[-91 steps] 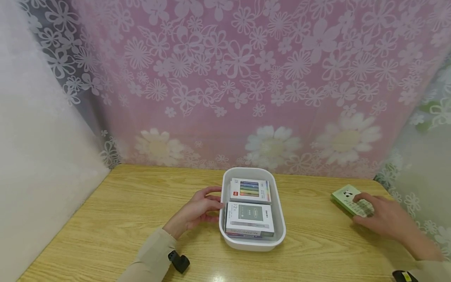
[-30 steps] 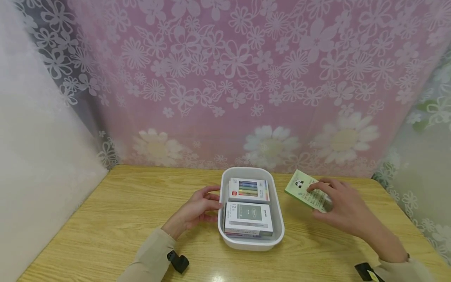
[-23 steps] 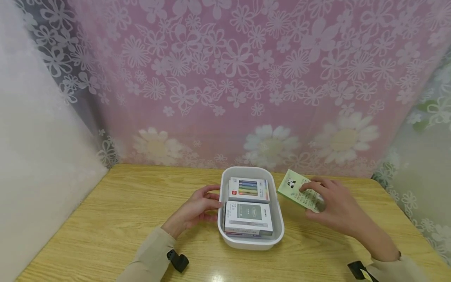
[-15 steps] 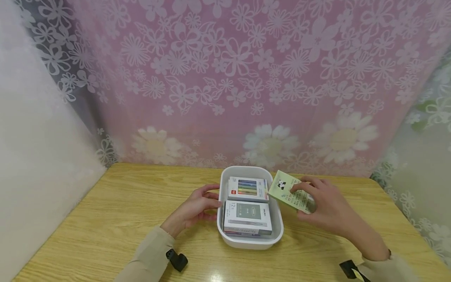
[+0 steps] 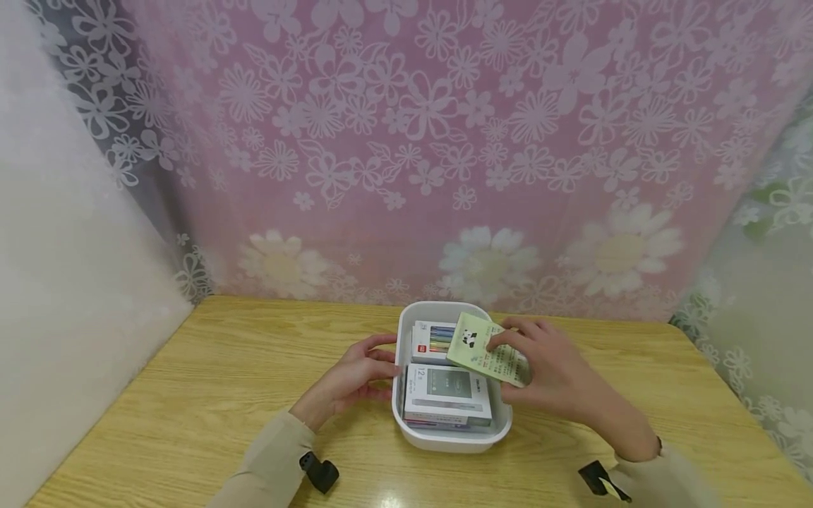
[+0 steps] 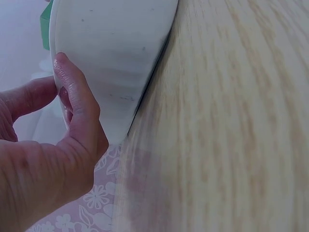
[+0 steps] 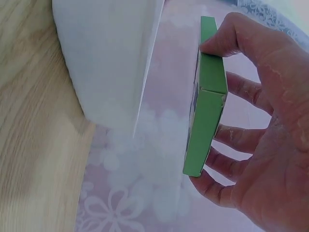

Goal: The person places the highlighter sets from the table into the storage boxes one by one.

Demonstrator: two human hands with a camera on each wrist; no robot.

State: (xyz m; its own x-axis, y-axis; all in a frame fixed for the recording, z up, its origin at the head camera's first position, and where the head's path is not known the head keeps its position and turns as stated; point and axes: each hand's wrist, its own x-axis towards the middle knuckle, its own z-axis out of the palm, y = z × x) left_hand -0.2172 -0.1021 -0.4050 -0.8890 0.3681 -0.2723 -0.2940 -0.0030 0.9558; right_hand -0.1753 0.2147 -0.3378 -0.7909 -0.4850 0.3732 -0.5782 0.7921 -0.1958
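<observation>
A white plastic storage bin (image 5: pixel 452 444) stands on the table, with a box of coloured pens (image 5: pixel 422 343) at its far end and a white box marked 12 (image 5: pixel 419 395) at its near end. My left hand (image 5: pixel 353 374) holds the bin's left rim, thumb at the edge and curled fingers against the outer wall (image 6: pixel 111 63). With my right hand (image 5: pixel 552 367) I grip a flat green box with a panda picture (image 5: pixel 470 353) by its edges. It is tilted over the bin's right side, partly covering the pen box. In the right wrist view the green box (image 7: pixel 205 130) is above the rim.
The wooden table (image 5: pixel 209 395) extends on both sides of the bin. A pink flowered curtain (image 5: pixel 406 176) hangs along its back edge, and a pale sheet (image 5: pixel 82 247) closes the left. Another flowered sheet (image 5: pixel 762 303) hangs at the right.
My right hand has carried the green panda box leftward from the table's right side to over the bin. The left hand and the bin have stayed in place.
</observation>
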